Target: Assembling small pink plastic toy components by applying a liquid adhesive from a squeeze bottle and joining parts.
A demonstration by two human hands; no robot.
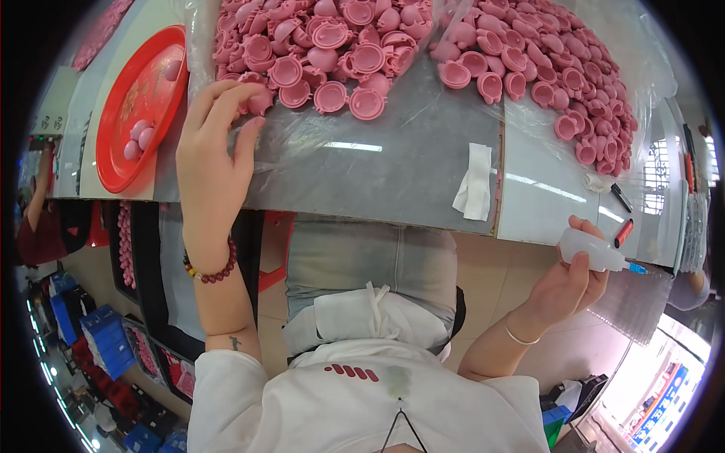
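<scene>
My left hand (215, 151) reaches over the table edge, its fingers curled onto a pink plastic shell (257, 97) at the near edge of a big heap of pink plastic shells (355, 45). My right hand (568, 281) is off the table's front edge, gripping a small translucent squeeze bottle (593, 251) with a blue nozzle pointing right. A second heap of pink shells (544, 68) lies to the right.
A red round tray (124, 98) with a few pink pieces sits at the left. Clear plastic sheeting (393, 158) covers the table under the heaps. A white tape strip (476, 181), a black pen (621, 198) and a red marker (624, 232) lie near the front right.
</scene>
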